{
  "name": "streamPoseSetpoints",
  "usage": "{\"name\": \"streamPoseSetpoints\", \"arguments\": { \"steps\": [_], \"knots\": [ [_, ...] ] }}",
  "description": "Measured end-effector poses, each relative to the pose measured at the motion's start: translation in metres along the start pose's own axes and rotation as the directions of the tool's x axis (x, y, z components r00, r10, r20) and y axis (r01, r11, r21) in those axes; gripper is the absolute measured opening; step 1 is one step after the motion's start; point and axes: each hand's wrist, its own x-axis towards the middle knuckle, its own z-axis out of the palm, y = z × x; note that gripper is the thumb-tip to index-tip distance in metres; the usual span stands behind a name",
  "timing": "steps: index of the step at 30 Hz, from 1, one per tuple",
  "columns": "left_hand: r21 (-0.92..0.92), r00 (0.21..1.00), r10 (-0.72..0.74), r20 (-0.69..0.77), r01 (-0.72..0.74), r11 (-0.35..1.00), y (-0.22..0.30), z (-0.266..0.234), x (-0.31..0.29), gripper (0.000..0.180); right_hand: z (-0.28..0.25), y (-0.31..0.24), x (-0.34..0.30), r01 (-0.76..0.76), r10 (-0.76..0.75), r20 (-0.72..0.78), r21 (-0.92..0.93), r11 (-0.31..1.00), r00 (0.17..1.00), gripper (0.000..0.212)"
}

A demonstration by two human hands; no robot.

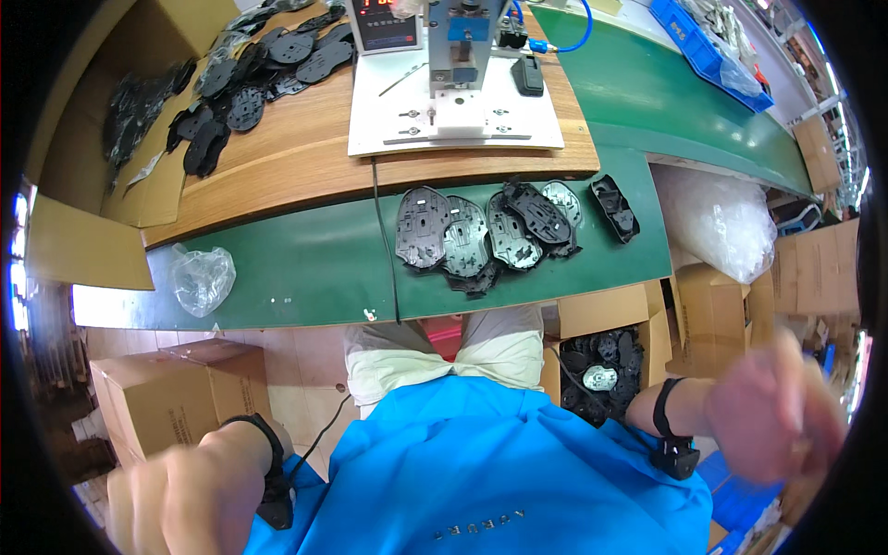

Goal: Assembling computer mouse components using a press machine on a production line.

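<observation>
My left hand is low at the left, off the table, below a closed cardboard box. Motion blurs its fingers, and I see nothing in it. Out to the right my right hand is raised beside the open cartons, also smeared; whether it holds anything I cannot make out. Both wrists wear black bands. On the green table in front of me lies a row of black plastic shells, shaped like computer mouse bases, some overlapping. A deeper black shell lies apart at their right.
A press machine on a white base stands on a wooden board, with a display box beside it. More black parts spill near a carton at left. A plastic bag lies on the table. An open carton holds black parts.
</observation>
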Motion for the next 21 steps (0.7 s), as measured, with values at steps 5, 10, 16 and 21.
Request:
{"name": "streamPoseSetpoints", "arguments": {
  "steps": [5,10,16,21],
  "knots": [
    [0.177,0.797,-0.426,-0.428,0.537,0.825,-0.085,-0.006,-0.042,0.055,-0.041,0.1,-0.049,-0.522,0.519,-0.195,-0.591,0.616,0.833,0.06],
    [0.878,0.669,-0.702,-0.244,0.46,0.133,-0.18,-0.002,-0.091,0.096,-0.066,0.169,-0.113,-0.393,0.732,-0.189,-0.912,0.117,0.655,0.107],
    [0.954,0.582,-0.772,-0.256,0.279,-0.106,-0.216,0.01,-0.117,0.107,-0.057,0.178,-0.131,-0.255,0.774,-0.13,-0.966,0.043,0.62,0.103],
    [0.961,0.562,-0.803,-0.201,0.271,-0.051,-0.207,0.017,-0.121,0.1,-0.051,0.165,-0.144,-0.233,0.773,-0.143,-0.973,0.006,0.618,0.097]
  ]
}}
